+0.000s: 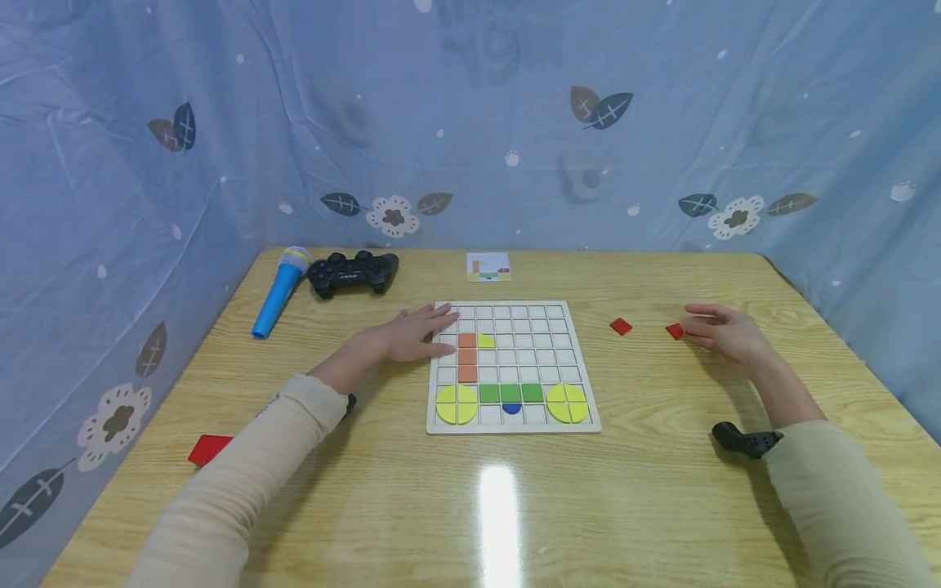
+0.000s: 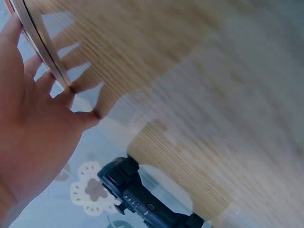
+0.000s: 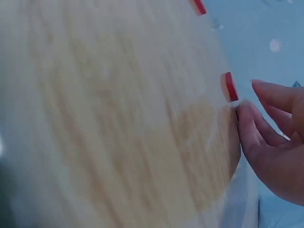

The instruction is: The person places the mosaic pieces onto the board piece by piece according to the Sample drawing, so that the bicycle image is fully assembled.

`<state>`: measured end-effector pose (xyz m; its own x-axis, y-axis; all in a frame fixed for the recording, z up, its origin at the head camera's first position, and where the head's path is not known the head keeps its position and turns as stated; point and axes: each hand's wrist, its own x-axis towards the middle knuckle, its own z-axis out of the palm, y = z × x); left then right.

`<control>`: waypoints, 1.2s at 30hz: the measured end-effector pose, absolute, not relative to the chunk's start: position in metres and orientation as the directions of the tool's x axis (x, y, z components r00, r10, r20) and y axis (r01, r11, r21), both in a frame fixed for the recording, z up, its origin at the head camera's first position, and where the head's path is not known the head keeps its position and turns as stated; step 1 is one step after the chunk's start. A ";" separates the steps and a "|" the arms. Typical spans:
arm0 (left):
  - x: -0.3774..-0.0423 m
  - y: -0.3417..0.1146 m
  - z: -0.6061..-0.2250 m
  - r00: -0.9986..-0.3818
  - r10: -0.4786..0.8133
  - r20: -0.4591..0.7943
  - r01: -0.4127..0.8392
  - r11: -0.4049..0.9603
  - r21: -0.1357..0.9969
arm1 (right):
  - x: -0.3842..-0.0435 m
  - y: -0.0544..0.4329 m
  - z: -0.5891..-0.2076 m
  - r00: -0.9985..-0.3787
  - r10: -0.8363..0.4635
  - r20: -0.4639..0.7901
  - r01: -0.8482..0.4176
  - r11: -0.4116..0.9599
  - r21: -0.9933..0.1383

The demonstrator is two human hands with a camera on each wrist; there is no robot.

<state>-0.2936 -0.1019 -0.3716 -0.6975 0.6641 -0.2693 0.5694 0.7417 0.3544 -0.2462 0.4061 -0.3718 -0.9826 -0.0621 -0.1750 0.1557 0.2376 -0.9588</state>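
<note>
My left hand rests its spread fingers on the left edge of a white grid board. On the board lie three orange squares in a column, a yellow quarter-circle, three green squares, two yellow circles made of quarters, and a dark blue half-circle. To the right, my right hand hovers low with loosely bent fingers beside a small red tile. Whether a fingertip touches this tile cannot be told. Another red tile lies nearer the board.
Behind the board lies a small printed card. A black game controller and a blue toy microphone are at the back left. My left sleeve partly covers a red object. A patterned blue curtain borders the table.
</note>
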 end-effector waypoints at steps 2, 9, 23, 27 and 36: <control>-0.294 -0.102 -0.372 -0.698 0.662 -0.271 0.568 0.744 0.353 | -0.247 0.404 -0.372 -0.989 -0.043 -0.140 0.110 0.418 -0.902; -0.294 -0.102 -0.372 -0.702 0.656 -0.277 0.558 0.749 0.358 | -0.251 0.391 -0.370 -0.997 -0.047 -0.059 0.011 0.690 -0.724; -0.294 -0.102 -0.373 -0.698 0.666 -0.265 0.562 0.738 0.374 | -0.253 0.388 -0.369 -0.995 -0.060 -0.079 0.010 0.730 -0.684; -0.293 -0.102 -0.372 -0.695 0.669 -0.262 0.567 0.735 0.372 | -0.252 0.385 -0.368 -0.997 -0.053 -0.063 0.007 0.706 -0.708; -0.292 -0.102 -0.372 -0.702 0.661 -0.267 0.562 0.743 0.363 | -0.250 0.370 -0.363 -0.989 -0.126 -0.076 -0.003 0.535 -0.845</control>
